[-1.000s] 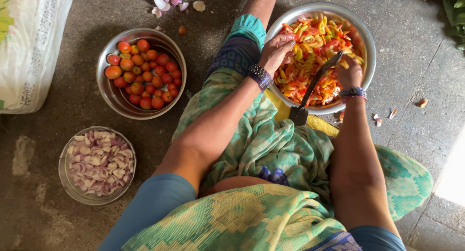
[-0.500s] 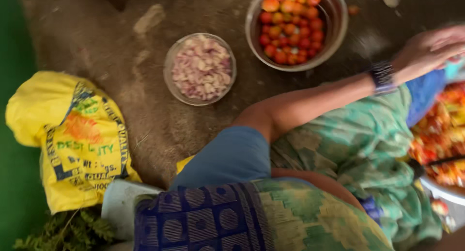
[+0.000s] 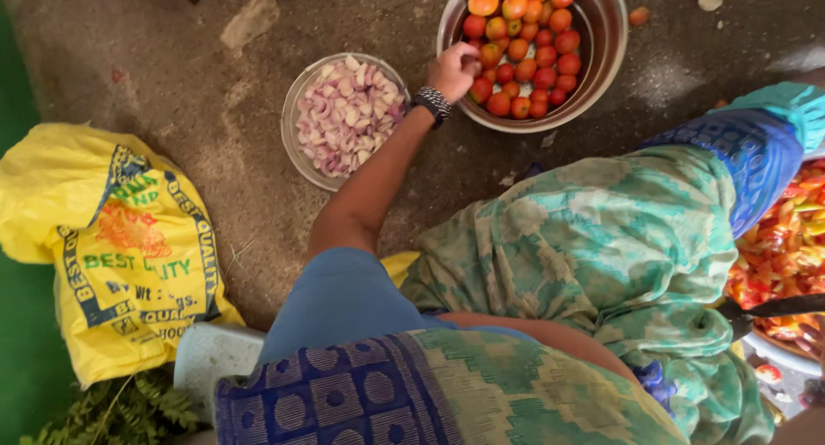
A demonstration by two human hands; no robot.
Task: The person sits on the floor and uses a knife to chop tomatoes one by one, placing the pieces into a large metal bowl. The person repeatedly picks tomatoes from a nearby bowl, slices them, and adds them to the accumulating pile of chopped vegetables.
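**Left hand in the bowl of tomatoes**

From the head camera, the person sits low on a rough grey floor (image 3: 198, 84) and looks down over the knees, which are covered by a green patterned cloth (image 3: 593, 247). The left hand (image 3: 454, 70) reaches forward over the near rim of a steel bowl (image 3: 601, 76) at the top of the picture. The fingers are curled down among the tomatoes (image 3: 524, 41), and they seem to close on one small tomato at the edge of the heap, but the hand itself hides the fingertips, so I cannot tell if the grip is already firm. A dark beaded bracelet (image 3: 432, 102) sits on the wrist.

Just beside this bowl, on its left, stands a smaller bowl (image 3: 296, 149) filled with chopped pink onion (image 3: 348, 114); the forearm passes close by its right rim. A yellow printed bag (image 3: 120, 247) lies on the floor at the left, well apart from both bowls, and some green leaves (image 3: 120, 411) show below it in the corner.

At the right edge, a third bowl holds cut tomato pieces (image 3: 782, 256) in red and yellow. A dark blade (image 3: 773, 307) crosses over this bowl. The right hand is out of the picture, so its grip is not visible.
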